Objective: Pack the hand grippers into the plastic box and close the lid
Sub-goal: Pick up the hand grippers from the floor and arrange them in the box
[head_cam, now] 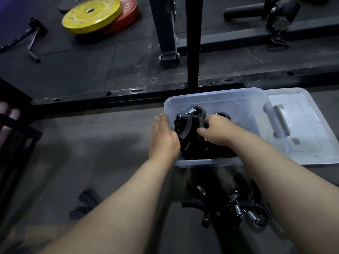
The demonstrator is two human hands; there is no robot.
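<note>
A clear plastic box [216, 97] stands on the dark gym floor with several black hand grippers [190, 125] inside. My left hand [163, 136] lies with straight fingers against the box's left wall. Inside the box, my right hand [218, 130] has its fingers curled round a black hand gripper. The clear lid [302, 125] lies flat on the floor to the right of the box. A pile of several more black hand grippers [236, 204] with metal springs lies on the floor in front of the box, between my forearms.
A black steel rack frame [128, 92] runs along the floor just behind the box, with an upright post [194, 43] rising from it. Yellow [91, 14] and red weight plates lie far left. A small black object [86, 202] rests on the floor at lower left.
</note>
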